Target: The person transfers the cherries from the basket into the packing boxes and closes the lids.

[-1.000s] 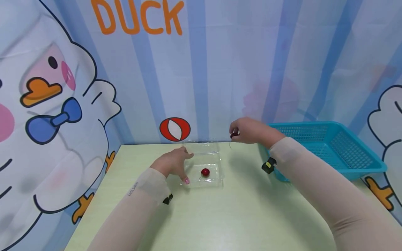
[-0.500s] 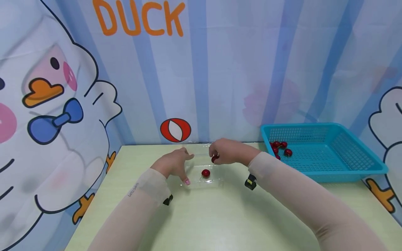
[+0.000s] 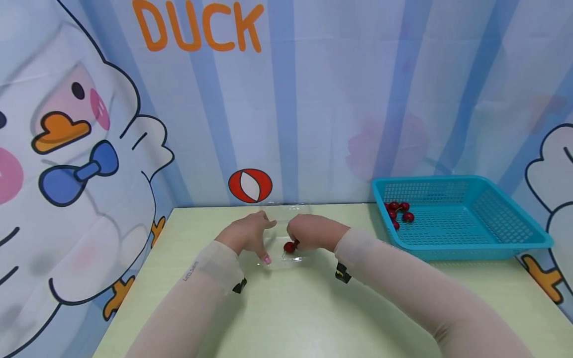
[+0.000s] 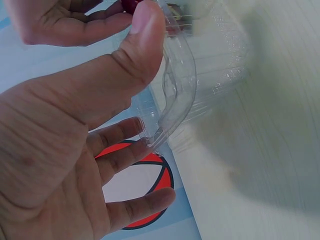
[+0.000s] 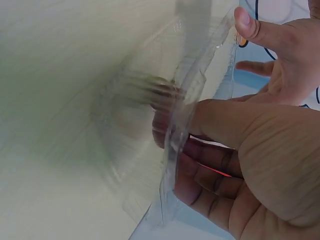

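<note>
L edge of table (image 3: 286, 311) lies well left of L hand (image 3: 248, 232), w/ strip of tabletop btwn. Far table edge meets printed backdrop (image 3: 322, 99) just beyond both hands, so room there is tight; on the near side of the hands, tabletop runs wide.

L hand: thumb & fingers spread wide apart, nothing gripped; tips touch L side of clear box (image 3: 277, 229). Box sits btwn hands, far half close to backdrop. R hand (image 3: 317, 232): over R part of box, fingers curled, tips pinching held cherry (image 3: 297, 243), partly hidden. Right of R hand: gap of tabletop, then blue basket (image 3: 474, 252), L rim nearest.

Appearance, L to R: box = thin transp. plastic, ribbed walls, open. Loose cherry (image 3: 289, 247) lies in near half, btwn L thumb & R fingertips: round, bright red, shiny, thin stem. Held cherry is just beside it, darker; can't tell if the 2 touch. Basket cherries (image 3: 408, 217), dk red & glossy, cluster inside at end nearest R hand.
</note>
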The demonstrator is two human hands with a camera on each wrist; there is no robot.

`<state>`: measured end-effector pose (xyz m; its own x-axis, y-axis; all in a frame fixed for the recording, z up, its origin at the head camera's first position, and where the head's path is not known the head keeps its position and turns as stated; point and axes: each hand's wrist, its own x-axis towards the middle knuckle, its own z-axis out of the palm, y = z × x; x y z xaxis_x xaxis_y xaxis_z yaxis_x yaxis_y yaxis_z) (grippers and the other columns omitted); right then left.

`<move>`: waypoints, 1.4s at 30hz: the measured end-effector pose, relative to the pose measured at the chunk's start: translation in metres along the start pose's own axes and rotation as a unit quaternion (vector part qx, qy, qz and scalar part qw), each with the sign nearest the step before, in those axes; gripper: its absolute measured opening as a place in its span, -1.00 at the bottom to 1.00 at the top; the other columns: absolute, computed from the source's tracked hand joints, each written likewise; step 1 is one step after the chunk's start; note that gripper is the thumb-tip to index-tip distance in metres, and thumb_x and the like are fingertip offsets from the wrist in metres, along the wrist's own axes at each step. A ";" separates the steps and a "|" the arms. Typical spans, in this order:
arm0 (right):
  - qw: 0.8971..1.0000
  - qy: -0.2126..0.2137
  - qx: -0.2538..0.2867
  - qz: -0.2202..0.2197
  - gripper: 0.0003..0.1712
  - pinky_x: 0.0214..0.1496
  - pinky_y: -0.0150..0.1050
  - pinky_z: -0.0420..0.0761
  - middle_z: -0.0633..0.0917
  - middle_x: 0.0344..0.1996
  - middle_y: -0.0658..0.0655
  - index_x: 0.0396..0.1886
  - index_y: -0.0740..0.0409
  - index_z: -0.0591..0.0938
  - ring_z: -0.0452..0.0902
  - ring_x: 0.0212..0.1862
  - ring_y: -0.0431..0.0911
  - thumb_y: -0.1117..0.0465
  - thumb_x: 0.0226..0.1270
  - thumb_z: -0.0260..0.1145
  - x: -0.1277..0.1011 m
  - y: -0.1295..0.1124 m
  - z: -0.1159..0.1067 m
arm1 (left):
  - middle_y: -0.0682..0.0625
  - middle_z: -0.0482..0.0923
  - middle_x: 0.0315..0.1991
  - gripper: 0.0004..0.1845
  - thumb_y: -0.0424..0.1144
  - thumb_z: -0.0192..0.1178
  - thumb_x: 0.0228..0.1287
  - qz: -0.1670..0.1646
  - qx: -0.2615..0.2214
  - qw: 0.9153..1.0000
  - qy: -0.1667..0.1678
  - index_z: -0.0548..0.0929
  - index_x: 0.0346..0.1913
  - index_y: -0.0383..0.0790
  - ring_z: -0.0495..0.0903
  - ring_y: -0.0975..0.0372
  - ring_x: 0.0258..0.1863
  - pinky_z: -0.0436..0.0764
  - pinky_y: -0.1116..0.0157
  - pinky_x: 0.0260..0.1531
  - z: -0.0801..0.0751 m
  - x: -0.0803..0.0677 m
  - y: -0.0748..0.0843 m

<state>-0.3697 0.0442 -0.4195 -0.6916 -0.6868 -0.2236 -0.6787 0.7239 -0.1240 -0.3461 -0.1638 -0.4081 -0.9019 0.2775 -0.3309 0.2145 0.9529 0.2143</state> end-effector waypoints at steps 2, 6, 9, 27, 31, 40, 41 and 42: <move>1.000 -0.006 0.001 0.001 -0.93 -0.07 -0.24 0.74 0.73 -0.43 -0.05 -0.21 0.07 0.84 0.55 -0.34 -0.16 0.24 0.54 0.59 0.002 -0.002 0.002 | -0.13 0.39 0.67 0.25 -0.03 0.87 -0.01 0.002 0.003 1.000 0.002 0.40 0.78 0.15 0.47 -0.06 0.60 0.71 -0.17 0.45 0.000 0.000 0.001; 1.000 -0.013 0.018 0.001 -0.93 -0.08 -0.25 0.72 0.73 -0.46 -0.06 -0.22 0.08 0.86 0.55 -0.35 -0.16 0.24 0.53 0.60 0.004 -0.004 0.004 | -0.12 0.41 0.66 0.25 -0.02 0.86 -0.01 0.004 0.004 1.000 0.004 0.40 0.78 0.15 0.48 -0.05 0.59 0.72 -0.16 0.45 0.001 0.001 0.002; 0.999 -0.017 0.037 0.002 -0.93 -0.07 -0.25 0.74 0.74 -0.45 -0.05 -0.23 0.08 0.86 0.56 -0.34 -0.16 0.24 0.53 0.60 0.006 -0.004 0.006 | -0.12 0.41 0.66 0.24 -0.02 0.86 0.00 0.006 0.006 1.000 0.005 0.40 0.78 0.14 0.48 -0.05 0.60 0.71 -0.17 0.45 0.002 0.003 0.002; 0.998 0.002 0.060 0.017 -0.86 0.15 -0.10 0.84 0.86 -0.12 0.01 0.01 0.10 0.89 0.72 -0.13 -0.12 0.16 0.61 0.53 -0.007 0.017 -0.015 | -0.14 0.40 0.67 0.24 0.00 0.86 0.00 0.005 0.005 1.000 0.007 0.41 0.77 0.14 0.46 -0.07 0.60 0.74 -0.20 0.41 0.003 0.005 0.004; 0.998 0.021 0.060 0.011 -0.76 0.27 -0.06 0.84 0.89 0.03 0.08 0.14 0.15 0.87 0.80 0.03 -0.07 0.16 0.66 0.45 -0.019 0.032 -0.032 | -0.15 0.39 0.68 0.24 0.00 0.86 0.01 -0.002 0.007 1.000 0.004 0.40 0.78 0.14 0.46 -0.08 0.60 0.69 -0.22 0.48 0.002 0.005 0.004; 0.993 0.072 0.071 0.064 -0.68 0.32 0.09 0.83 0.87 0.16 0.20 0.23 0.21 0.83 0.82 0.21 0.10 0.14 0.72 0.39 -0.062 0.083 -0.069 | -0.13 0.41 0.65 0.25 -0.02 0.86 -0.01 -0.008 0.009 1.000 0.005 0.40 0.78 0.14 0.49 -0.06 0.56 0.68 -0.22 0.49 0.002 0.003 0.002; 0.992 0.076 0.073 0.070 -0.68 0.32 0.11 0.82 0.86 0.17 0.22 0.25 0.22 0.82 0.81 0.22 0.12 0.14 0.73 0.38 -0.067 0.089 -0.073 | -0.13 0.41 0.65 0.25 -0.02 0.86 -0.01 -0.008 0.008 1.000 0.005 0.40 0.78 0.14 0.49 -0.06 0.56 0.68 -0.22 0.49 0.002 0.003 0.002; 0.991 0.080 0.078 0.076 -0.67 0.32 0.14 0.82 0.85 0.19 0.25 0.26 0.23 0.81 0.80 0.24 0.15 0.15 0.74 0.37 -0.073 0.095 -0.077 | -0.13 0.41 0.66 0.25 -0.02 0.86 -0.01 -0.009 0.005 1.000 0.005 0.40 0.78 0.14 0.49 -0.06 0.57 0.68 -0.22 0.49 0.002 0.002 0.002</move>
<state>-0.4028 0.1583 -0.3411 -0.8217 -0.5616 -0.0973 -0.5258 0.8129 -0.2505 -0.3469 -0.1611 -0.4108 -0.9090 0.2599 -0.3257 0.2027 0.9587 0.1994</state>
